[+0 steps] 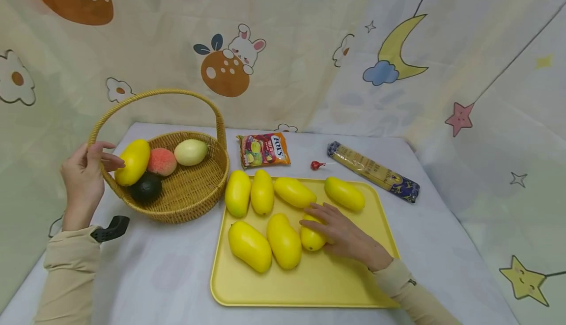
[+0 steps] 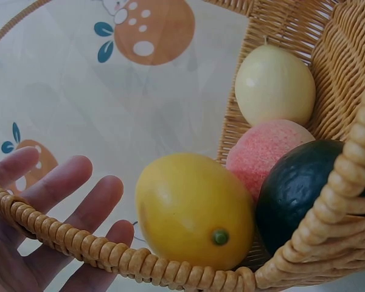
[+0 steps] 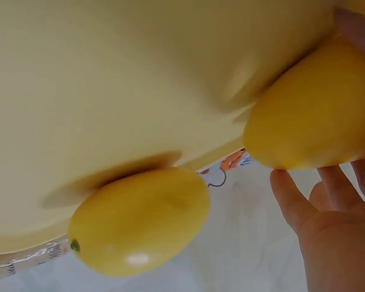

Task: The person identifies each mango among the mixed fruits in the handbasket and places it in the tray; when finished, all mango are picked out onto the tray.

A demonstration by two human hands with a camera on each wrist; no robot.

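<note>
My right hand (image 1: 338,231) grips a yellow mango (image 1: 311,239) on the yellow tray (image 1: 305,290). In the right wrist view, the thumb lies on one side of this mango (image 3: 319,109) and fingertips touch the other. Several more mangoes lie around it, one of them a mango (image 1: 345,194) near the tray's far right corner. At the wicker basket (image 1: 177,214), my left hand (image 1: 84,177) is beside the handle's left foot, its fingers extended past the handle (image 2: 79,240). Closest to those fingers is a mango (image 1: 134,163) inside the basket.
The basket also holds a pink peach (image 1: 162,162), a pale yellow-green fruit (image 1: 191,152) and a dark green fruit (image 1: 147,187). Behind the tray lie a candy bag (image 1: 265,149), a red lollipop (image 1: 316,165) and a long noodle packet (image 1: 371,170). A printed curtain (image 1: 292,60) hangs behind.
</note>
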